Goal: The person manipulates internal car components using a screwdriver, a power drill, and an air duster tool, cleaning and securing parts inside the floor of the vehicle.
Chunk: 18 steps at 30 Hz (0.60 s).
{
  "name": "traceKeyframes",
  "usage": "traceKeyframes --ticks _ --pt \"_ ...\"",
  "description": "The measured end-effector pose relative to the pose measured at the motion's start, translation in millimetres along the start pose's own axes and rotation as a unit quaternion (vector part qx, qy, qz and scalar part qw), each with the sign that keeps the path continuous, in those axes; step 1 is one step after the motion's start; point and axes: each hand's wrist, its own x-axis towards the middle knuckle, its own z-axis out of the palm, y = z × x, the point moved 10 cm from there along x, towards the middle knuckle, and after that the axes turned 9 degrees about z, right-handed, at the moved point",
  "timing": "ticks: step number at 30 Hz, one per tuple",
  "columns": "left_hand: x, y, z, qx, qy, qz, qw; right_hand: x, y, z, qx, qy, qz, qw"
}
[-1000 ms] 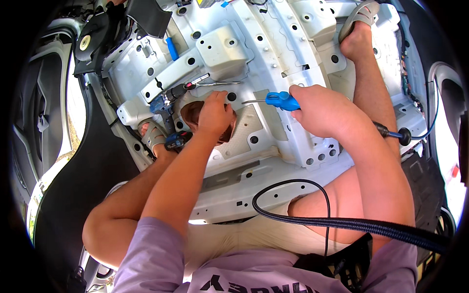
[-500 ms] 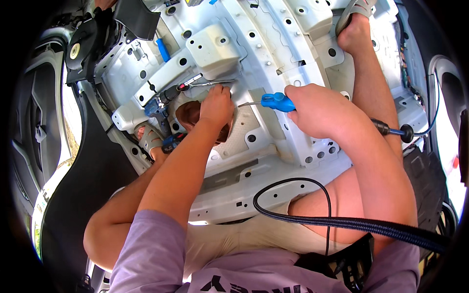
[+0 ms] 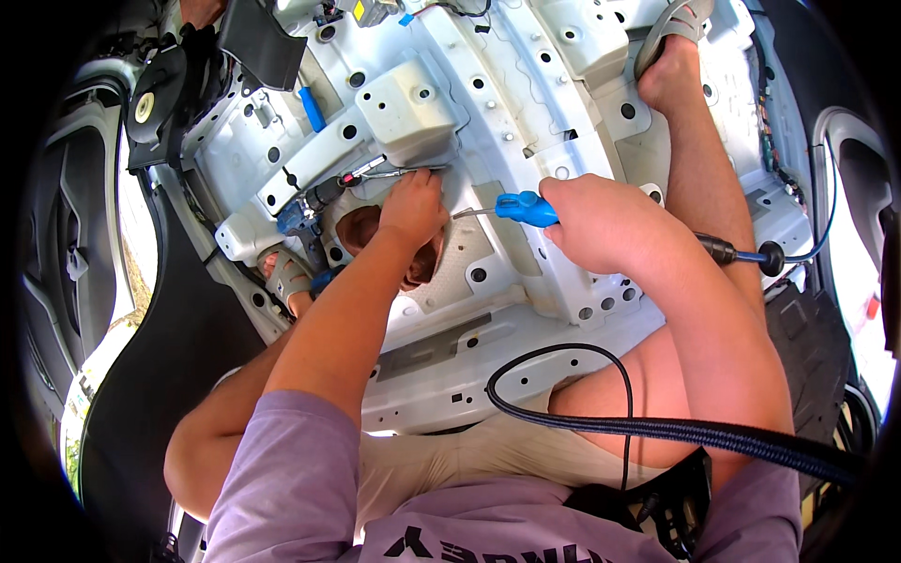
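Observation:
My left hand [image 3: 413, 208] reaches down to the bare pale metal car floor [image 3: 507, 246], its fingers curled together, their tips hidden. Beneath and beside it lies a crumpled brown piece [image 3: 358, 228], partly covered by my wrist. My right hand [image 3: 593, 223] grips a blue-handled tool [image 3: 526, 208] with a thin metal shaft. The shaft points left, its tip close to my left fingers and the brown piece's right edge. Just beyond my left hand, a slim metal tool [image 3: 385, 172] lies near a blue and black cordless drill [image 3: 305, 211].
Another blue-handled tool [image 3: 312, 109] lies farther off at the left. A raised metal box [image 3: 405, 108] stands beyond my left hand. A thick black cable [image 3: 694, 432] loops over my lap. A black tool with a blue cord [image 3: 732, 250] is beside my right forearm.
The view has shifted slightly. The blue-handled tool's tip has come a little closer to my left hand. Both hands stay in nearly the same place.

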Motion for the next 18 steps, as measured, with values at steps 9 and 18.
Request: traceKeyframes --ticks 9,18 --pt "-1 -4 -3 -0.033 0.015 0.034 0.999 2 0 -1 0.001 -0.004 0.009 1.0" --pt "0 -7 -5 -0.05 0.059 -0.024 0.997 4 -2 1 -0.002 -0.012 0.011 1.0"
